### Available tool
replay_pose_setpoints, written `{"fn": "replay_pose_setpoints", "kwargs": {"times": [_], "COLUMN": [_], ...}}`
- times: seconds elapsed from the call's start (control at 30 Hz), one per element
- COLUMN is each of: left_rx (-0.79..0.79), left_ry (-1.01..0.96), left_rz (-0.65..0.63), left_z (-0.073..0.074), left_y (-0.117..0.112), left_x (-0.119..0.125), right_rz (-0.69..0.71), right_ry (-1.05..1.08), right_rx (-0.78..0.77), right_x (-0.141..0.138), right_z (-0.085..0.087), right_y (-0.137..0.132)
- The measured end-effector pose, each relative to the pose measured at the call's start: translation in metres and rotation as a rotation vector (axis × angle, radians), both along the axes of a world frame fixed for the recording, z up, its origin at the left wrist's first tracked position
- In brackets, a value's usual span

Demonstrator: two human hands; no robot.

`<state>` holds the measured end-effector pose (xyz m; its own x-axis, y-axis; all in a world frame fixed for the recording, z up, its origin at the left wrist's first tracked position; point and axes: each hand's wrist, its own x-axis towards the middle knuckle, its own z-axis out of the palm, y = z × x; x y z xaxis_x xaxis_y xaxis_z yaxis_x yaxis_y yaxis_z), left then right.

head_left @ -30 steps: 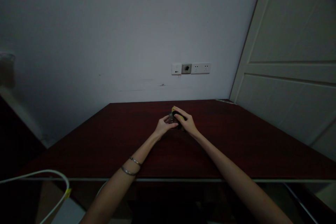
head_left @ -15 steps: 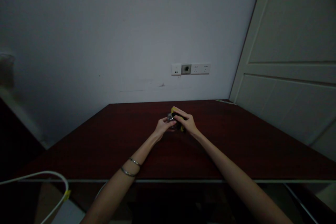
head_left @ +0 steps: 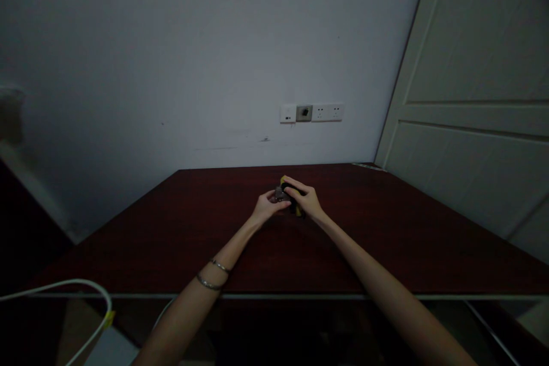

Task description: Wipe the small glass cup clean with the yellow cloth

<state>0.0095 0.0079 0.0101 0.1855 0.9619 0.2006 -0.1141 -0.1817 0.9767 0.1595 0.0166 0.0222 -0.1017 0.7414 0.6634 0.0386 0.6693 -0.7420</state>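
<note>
Both my hands meet over the middle of a dark red table [head_left: 386, 240]. My right hand [head_left: 306, 200] is closed over a small black and yellow object [head_left: 291, 200], too dim to name. My left hand [head_left: 266, 206] pinches a small greyish part [head_left: 279, 195] at that object's left side. Two thin bangles [head_left: 213, 273] sit on my left forearm.
A white wall rises behind the table with a row of sockets [head_left: 312, 112]. A pale door [head_left: 476, 126] stands at the right. A white cable [head_left: 64, 291] with a yellow tag loops at the lower left, below the table's front edge.
Hardly anything has moved. My fingers have shifted slightly around the small object, which stays in the same place.
</note>
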Motion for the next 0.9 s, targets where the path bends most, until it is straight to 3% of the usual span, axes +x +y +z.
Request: {"fn": "replay_pose_setpoints", "kwargs": {"times": [0.13,0.37,0.6,0.8,0.9], "left_rx": [0.13,0.261,0.282,0.293,0.319], "left_ry": [0.116,0.348,0.413,0.513,0.522], "left_rz": [0.042,0.162,0.189,0.193,0.174], "left_z": [-0.006,-0.011,-0.009,-0.005,-0.005], "left_y": [0.006,0.012,0.007,0.006,0.005], "left_x": [0.0,-0.006,-0.005,-0.006,-0.005], "right_rz": [-0.045,0.023,-0.121,0.003,-0.029], "right_ry": [0.005,-0.314,-0.199,-0.354,-0.332], "right_rx": [-0.05,0.27,0.142,0.247,0.229], "right_x": [0.001,0.002,0.002,0.003,0.003], "right_z": [-0.004,0.003,-0.003,0.001,0.003], "right_y": [0.005,-0.008,0.002,-0.008,-0.008]}}
